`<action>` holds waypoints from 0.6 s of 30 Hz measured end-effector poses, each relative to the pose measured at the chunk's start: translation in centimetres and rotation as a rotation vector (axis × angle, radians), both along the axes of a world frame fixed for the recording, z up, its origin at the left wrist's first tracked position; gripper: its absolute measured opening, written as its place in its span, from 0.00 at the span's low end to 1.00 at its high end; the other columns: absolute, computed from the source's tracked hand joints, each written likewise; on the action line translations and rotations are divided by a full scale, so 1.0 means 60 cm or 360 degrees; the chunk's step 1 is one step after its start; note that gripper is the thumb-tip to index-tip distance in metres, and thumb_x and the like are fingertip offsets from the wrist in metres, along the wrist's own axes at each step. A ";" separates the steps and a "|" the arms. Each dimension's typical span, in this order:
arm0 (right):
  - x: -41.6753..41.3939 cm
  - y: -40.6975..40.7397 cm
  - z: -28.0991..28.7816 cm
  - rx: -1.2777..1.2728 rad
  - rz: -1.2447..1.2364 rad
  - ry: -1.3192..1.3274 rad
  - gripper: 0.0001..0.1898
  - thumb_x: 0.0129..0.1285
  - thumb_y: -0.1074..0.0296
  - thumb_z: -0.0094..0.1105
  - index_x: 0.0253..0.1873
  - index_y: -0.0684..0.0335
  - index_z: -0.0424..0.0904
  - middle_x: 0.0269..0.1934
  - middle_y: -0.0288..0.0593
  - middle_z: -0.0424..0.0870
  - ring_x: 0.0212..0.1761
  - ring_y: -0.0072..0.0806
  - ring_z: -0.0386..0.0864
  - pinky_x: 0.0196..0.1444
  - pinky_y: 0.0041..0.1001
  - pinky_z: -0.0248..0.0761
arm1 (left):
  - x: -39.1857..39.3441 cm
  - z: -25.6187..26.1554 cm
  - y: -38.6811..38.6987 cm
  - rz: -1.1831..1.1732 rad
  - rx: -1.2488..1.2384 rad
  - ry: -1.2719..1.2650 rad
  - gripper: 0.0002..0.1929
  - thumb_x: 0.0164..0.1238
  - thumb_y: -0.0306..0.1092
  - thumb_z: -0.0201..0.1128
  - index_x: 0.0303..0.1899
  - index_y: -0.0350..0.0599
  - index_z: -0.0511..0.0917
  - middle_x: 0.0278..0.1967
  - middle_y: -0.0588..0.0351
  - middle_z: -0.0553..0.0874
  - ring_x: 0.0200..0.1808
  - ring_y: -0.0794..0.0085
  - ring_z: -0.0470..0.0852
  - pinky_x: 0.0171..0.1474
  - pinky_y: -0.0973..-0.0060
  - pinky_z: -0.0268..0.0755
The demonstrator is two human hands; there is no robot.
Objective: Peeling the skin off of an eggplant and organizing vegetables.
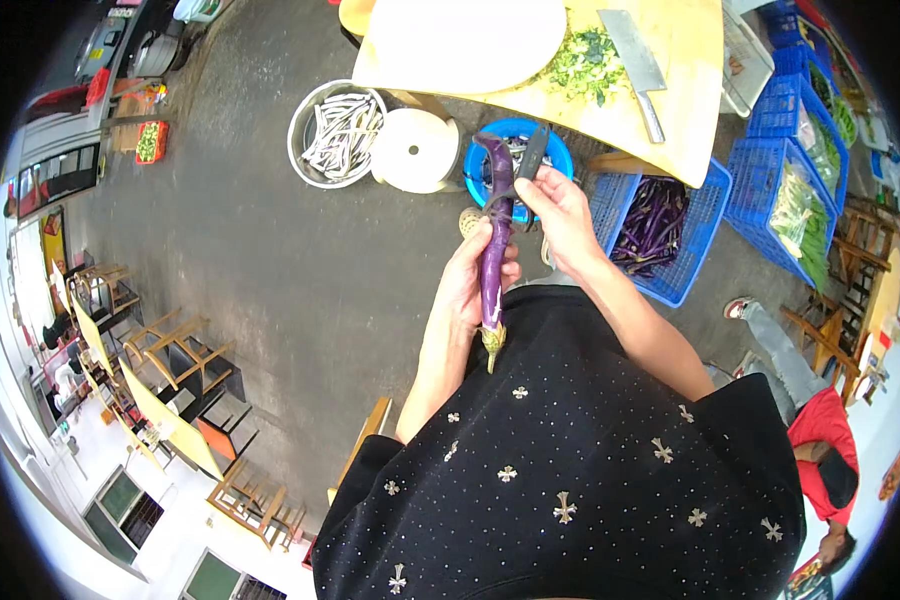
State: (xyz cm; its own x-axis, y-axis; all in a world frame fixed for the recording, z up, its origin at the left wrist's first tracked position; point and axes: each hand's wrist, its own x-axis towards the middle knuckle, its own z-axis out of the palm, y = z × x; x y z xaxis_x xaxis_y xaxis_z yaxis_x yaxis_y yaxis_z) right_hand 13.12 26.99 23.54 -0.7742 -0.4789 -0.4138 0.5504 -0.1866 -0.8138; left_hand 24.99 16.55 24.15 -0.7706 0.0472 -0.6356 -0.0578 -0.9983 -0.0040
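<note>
A long purple eggplant [495,244] lies in my left hand [465,274], its green stem end towards my body and its curved tip away from me. My right hand [566,214] grips a black-handled peeler [532,161], whose head is against the eggplant above my left fingers. Pale patches show on the skin near the stem. Below the far end stands a blue basin [565,146] holding dark and pale strips, partly hidden by the peeler and hands. To the right, a blue plastic crate [709,240] holds many purple eggplants [652,225].
A metal bowl [298,124] of whitish strips stands beside a round stool [416,154]. A wooden table [690,90] bears a cleaver [634,56] and chopped greens [589,67]. Blue vegetable crates [765,184] stand right; a person in red [825,439] is at lower right.
</note>
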 end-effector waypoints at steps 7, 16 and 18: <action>-0.022 -0.002 -0.026 0.0023 -0.0042 -0.0110 0.08 0.73 0.68 0.59 0.52 0.62 0.80 0.44 0.33 0.85 0.41 0.17 0.79 0.45 0.21 0.71 | 0.020 0.034 -0.020 -0.0487 -0.0834 -0.0158 0.26 0.76 0.35 0.59 0.71 0.42 0.67 0.39 0.61 0.81 0.33 0.84 0.80 0.30 0.84 0.82; -0.015 -0.020 0.009 -0.0117 -0.0015 -0.0105 0.10 0.73 0.69 0.59 0.55 0.62 0.79 0.43 0.31 0.83 0.43 0.16 0.78 0.47 0.21 0.72 | 0.029 0.036 -0.075 -0.0718 -0.0926 0.0047 0.14 0.77 0.41 0.57 0.54 0.43 0.74 0.34 0.61 0.81 0.28 0.84 0.77 0.33 0.85 0.76; -0.006 -0.027 0.024 -0.0077 -0.0009 -0.0081 0.10 0.73 0.69 0.59 0.55 0.62 0.78 0.44 0.32 0.83 0.43 0.16 0.79 0.48 0.21 0.73 | 0.024 0.040 -0.079 -0.0736 -0.1004 0.0053 0.14 0.78 0.45 0.57 0.52 0.44 0.74 0.34 0.61 0.81 0.27 0.84 0.78 0.31 0.85 0.74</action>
